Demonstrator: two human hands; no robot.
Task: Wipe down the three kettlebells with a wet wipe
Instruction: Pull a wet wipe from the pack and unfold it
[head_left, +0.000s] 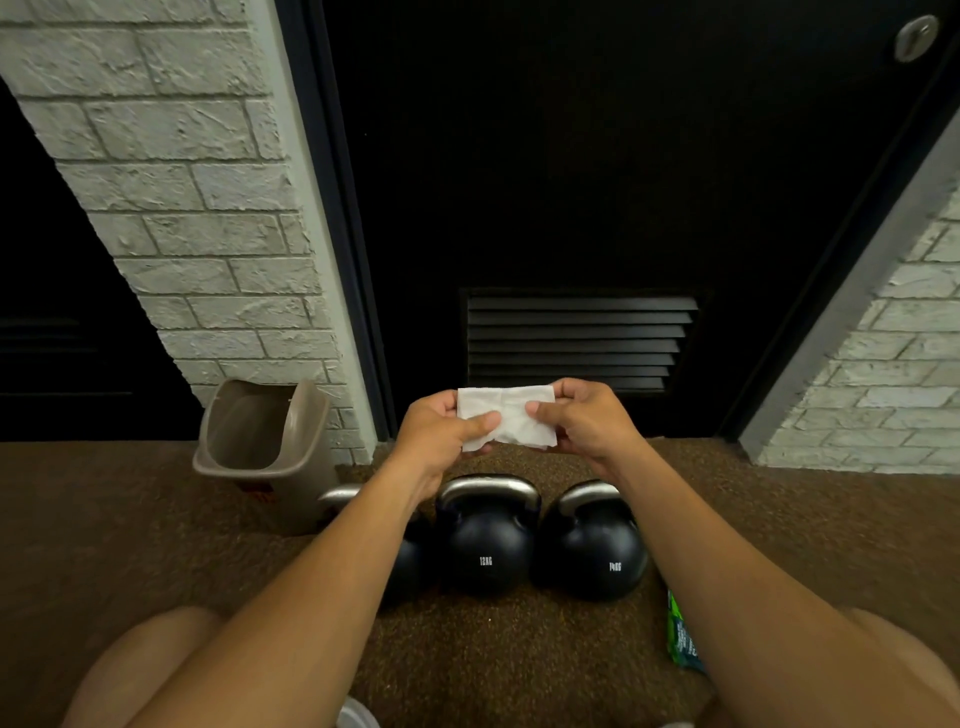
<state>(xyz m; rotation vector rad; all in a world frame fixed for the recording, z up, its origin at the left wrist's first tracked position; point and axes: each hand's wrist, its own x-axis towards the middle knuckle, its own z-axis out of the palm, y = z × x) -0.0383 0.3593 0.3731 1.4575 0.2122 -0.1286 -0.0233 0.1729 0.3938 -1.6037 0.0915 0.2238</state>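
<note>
Three kettlebells are lined up on the brown carpet before a black louvered door (582, 208): the left kettlebell (410, 561) is largely hidden behind the left forearm, the middle kettlebell (485, 545) and the right kettlebell (592, 551) are fully seen. Above them, a white wet wipe (506, 415) is held spread between the left hand (447, 431) and the right hand (582, 421), each pinching one end with thumb and fingers. A beige bin (265, 441) is set left of the row, and a green packet (680, 634) is partly covered by the right forearm.

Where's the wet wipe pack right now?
In the head view, the green wipe pack lies on the brown carpet at lower right, just right of the right-hand kettlebell, partly hidden behind the right forearm.
</note>
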